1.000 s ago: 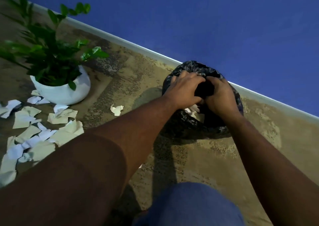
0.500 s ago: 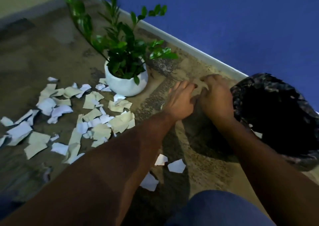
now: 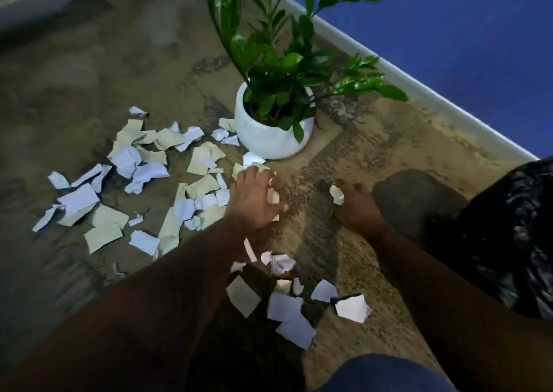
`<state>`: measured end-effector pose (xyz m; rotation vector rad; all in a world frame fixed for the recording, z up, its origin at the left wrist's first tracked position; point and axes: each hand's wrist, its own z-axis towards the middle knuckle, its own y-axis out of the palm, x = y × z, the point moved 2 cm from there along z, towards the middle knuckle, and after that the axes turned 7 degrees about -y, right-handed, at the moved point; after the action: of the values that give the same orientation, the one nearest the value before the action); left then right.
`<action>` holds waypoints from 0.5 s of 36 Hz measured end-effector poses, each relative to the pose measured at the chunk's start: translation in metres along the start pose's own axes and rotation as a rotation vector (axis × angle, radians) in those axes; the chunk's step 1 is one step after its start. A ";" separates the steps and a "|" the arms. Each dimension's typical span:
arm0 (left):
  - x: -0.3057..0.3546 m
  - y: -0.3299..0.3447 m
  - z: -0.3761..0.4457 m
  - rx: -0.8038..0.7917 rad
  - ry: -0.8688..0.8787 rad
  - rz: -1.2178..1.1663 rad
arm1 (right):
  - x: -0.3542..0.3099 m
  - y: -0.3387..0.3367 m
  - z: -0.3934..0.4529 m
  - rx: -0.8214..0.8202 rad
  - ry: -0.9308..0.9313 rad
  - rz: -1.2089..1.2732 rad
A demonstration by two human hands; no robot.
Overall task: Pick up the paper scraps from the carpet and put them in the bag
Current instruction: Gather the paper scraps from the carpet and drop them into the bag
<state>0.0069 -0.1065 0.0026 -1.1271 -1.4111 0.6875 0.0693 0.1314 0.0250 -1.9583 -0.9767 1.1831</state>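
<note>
On the carpet [image 3: 344,140], paper scraps [image 3: 143,176] lie scattered left of the black bag [image 3: 520,230], which sits at my right. They look light, thin and floppy, so I'd pinch them in bunches. My left hand [image 3: 254,203] curls over some scraps; my right hand [image 3: 356,206] pinches one small scrap [image 3: 336,195].

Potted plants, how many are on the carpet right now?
1. A single potted plant in a round white pot stands on the carpet near the wall, just beyond the left hand, with paper scraps beside it. Nothing suggests another is hidden.
</note>
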 end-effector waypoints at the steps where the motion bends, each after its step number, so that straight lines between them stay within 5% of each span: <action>1: -0.007 0.000 0.003 0.004 -0.013 -0.007 | 0.001 0.004 0.004 -0.007 0.016 -0.004; 18: -0.044 0.010 0.063 -0.296 0.045 0.074 | -0.073 0.057 0.040 -0.182 -0.244 -0.147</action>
<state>-0.0555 -0.1306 -0.0358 -1.4228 -1.4712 0.5112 0.0253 0.0460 -0.0057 -1.8696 -1.3729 1.3086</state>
